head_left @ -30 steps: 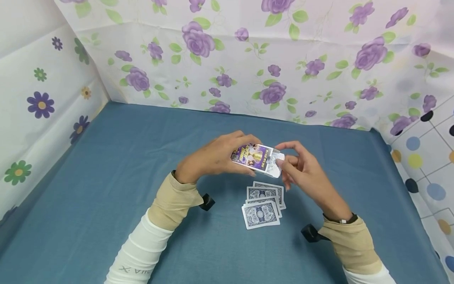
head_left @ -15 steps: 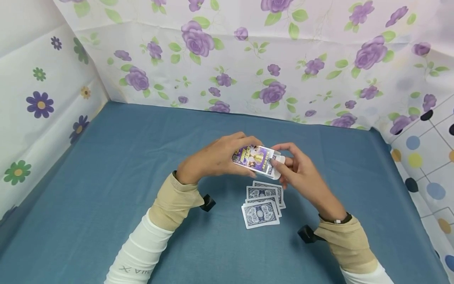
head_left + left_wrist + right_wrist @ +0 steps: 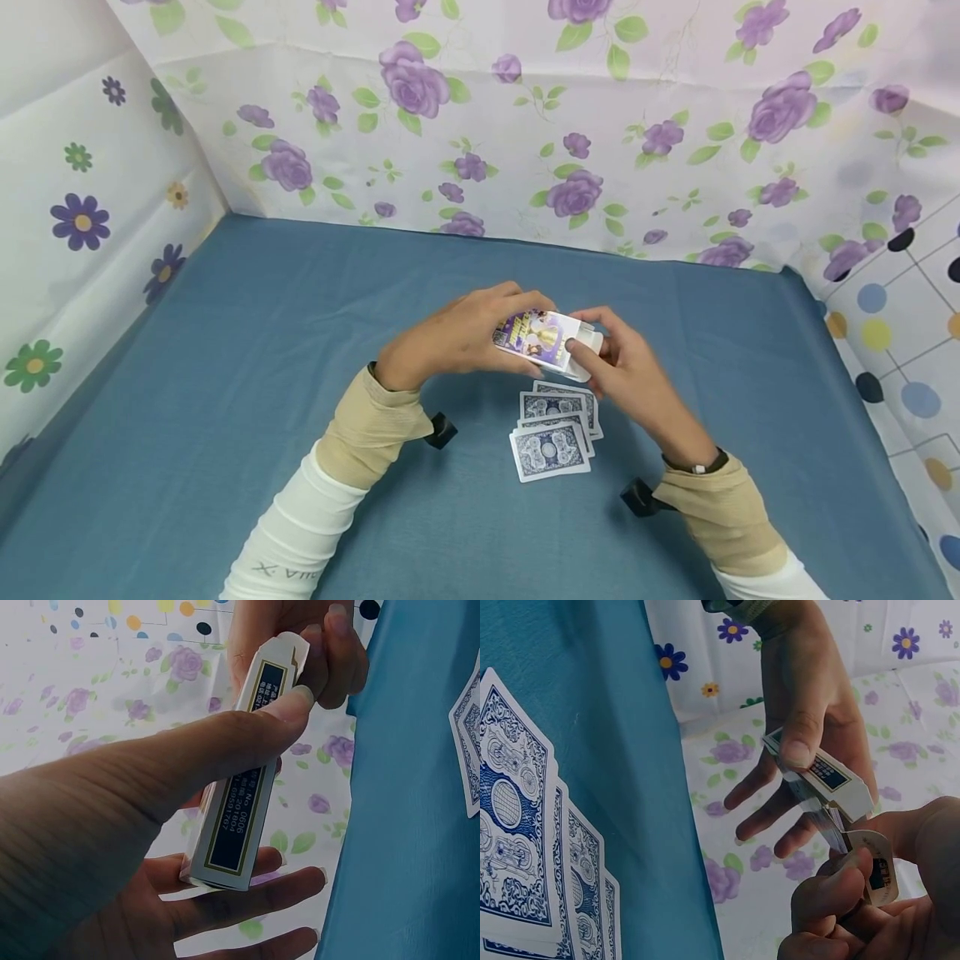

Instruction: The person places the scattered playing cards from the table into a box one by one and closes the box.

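My left hand [image 3: 480,329] grips a small purple-and-white card box [image 3: 532,335] above the table, thumb along one narrow side. In the left wrist view, dark lettered labels show on that side of the box [image 3: 240,814]. At the box's open end, my right hand [image 3: 633,367] pinches it, thumb on the upper face and other fingers curled beneath. A rounded end flap [image 3: 877,870] lies among the right fingers in the right wrist view. Contents inside the box are mostly hidden. Below the hands, several playing cards [image 3: 551,452] lie overlapping, blue patterned backs up.
A blue cloth [image 3: 315,283] covers the table. Behind it hangs a white sheet [image 3: 487,100] with purple flowers. A floral sheet [image 3: 45,250] stands at the left and a dotted one [image 3: 900,358] at the right.
My right hand has slid leftward over the box's open end. The patterned card back seen there earlier is no longer visible, with white in its place. The left hand has barely moved.
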{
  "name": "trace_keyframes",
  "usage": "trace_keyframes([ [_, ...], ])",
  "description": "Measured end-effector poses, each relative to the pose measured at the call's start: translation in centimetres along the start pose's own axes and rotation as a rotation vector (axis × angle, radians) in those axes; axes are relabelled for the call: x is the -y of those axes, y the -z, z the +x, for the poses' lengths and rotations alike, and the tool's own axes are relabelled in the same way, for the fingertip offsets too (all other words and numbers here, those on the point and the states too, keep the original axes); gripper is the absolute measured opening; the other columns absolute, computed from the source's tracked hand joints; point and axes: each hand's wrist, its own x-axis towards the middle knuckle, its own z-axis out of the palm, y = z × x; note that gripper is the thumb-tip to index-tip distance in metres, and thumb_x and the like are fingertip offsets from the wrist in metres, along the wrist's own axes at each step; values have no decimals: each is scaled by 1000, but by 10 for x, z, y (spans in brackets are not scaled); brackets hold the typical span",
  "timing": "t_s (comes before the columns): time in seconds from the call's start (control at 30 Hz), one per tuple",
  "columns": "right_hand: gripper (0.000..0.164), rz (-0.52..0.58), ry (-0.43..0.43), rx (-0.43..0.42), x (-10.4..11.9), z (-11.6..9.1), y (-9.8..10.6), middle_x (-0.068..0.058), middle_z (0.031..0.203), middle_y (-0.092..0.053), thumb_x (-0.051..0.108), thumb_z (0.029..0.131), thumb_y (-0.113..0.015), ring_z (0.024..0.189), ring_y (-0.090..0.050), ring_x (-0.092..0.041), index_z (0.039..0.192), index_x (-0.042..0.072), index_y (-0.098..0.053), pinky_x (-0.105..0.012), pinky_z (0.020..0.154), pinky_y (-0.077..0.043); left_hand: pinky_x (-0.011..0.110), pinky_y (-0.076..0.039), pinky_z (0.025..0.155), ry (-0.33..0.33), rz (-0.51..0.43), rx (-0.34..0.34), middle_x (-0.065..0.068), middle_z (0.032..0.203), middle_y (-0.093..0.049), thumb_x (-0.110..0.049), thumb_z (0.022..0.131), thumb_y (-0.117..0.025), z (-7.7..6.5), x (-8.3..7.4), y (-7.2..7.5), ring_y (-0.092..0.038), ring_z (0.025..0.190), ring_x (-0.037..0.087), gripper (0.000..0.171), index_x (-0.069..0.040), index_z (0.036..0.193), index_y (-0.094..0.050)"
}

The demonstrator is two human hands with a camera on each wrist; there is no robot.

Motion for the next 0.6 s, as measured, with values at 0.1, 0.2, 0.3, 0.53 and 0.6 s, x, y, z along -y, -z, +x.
trace_keyframes([
  [0.1,35,10,-10,2,0,0,1,-14,62,-53,27,98,-61,45,-47,-16,129,13,-53,-32,42,-41,27,-46,70,6,-3,-3,-4,106,-54,-45,78,-80,0,0,1,-51,84,11,65,-28,135,-56],
  [0.2,38,20,-3,20,0,0,4,-22,66,-53,30,98,-59,48,-47,-21,131,13,-51,-31,44,-41,26,-47,69,9,-23,-11,-4,104,-53,-45,77,-80,-1,1,2,-51,84,11,65,-27,135,-56],
  [0.3,39,23,14,40,1,-1,9,-24,67,-52,32,99,-58,51,-48,-27,132,13,-50,-32,46,-43,26,-47,69,8,-42,-20,-4,103,-53,-44,77,-81,-1,2,3,-51,84,11,65,-26,135,-57],
  [0.53,38,63,74,96,7,-2,23,-17,64,-47,27,104,-48,51,-44,-29,136,9,-46,-35,46,-42,27,-47,69,26,-49,-24,-3,101,-53,-45,76,-81,-3,3,7,-51,83,12,67,-26,135,-56],
  [0.6,35,72,86,91,8,-1,25,-18,65,-47,27,105,-45,49,-43,-28,133,6,-46,-36,46,-42,28,-47,69,34,-53,-23,-3,101,-53,-45,76,-81,-4,4,7,-51,83,12,67,-26,135,-56],
])
